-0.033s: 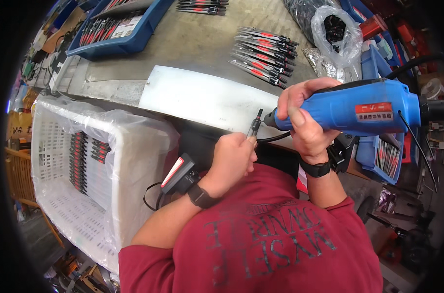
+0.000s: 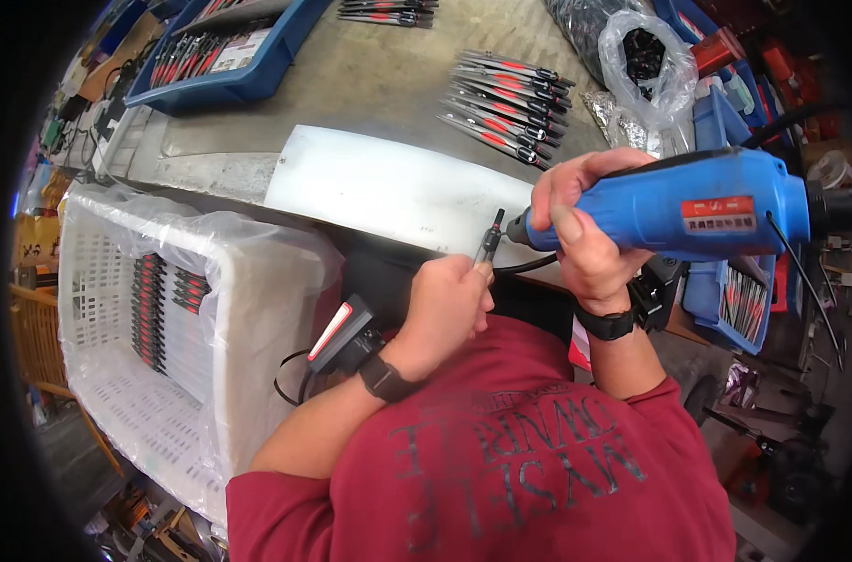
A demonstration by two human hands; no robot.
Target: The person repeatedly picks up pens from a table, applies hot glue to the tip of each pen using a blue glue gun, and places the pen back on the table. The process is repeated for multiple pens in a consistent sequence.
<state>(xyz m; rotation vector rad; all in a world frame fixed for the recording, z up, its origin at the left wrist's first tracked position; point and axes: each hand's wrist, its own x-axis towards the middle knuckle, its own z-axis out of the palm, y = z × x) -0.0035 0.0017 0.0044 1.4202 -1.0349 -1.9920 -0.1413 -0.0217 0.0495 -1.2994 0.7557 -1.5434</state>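
Note:
My right hand [image 2: 590, 225] is wrapped round the front of a blue electric screwdriver [image 2: 697, 211], which lies nearly level with its nose pointing left. In my closed left hand [image 2: 445, 304] is a slim grey tool with a black end [image 2: 493, 239], standing up out of the fingers; most of its body is hidden by the hand. The screwdriver's nose meets the side of the slim tool just below its black tip, or stops very close to it; whether they touch I cannot tell. Both hands are just in front of a white curved board [image 2: 370, 183] at the bench edge.
Several similar grey-and-red slim tools [image 2: 510, 103] lie fanned on the bench [image 2: 379, 89]. A blue bin [image 2: 248, 89] stands back left, a plastic bag of small black parts [image 2: 646, 94] back right. Left of me is a white plastic-lined crate [image 2: 225, 375] holding more; blue bins [image 2: 716, 309] stand right.

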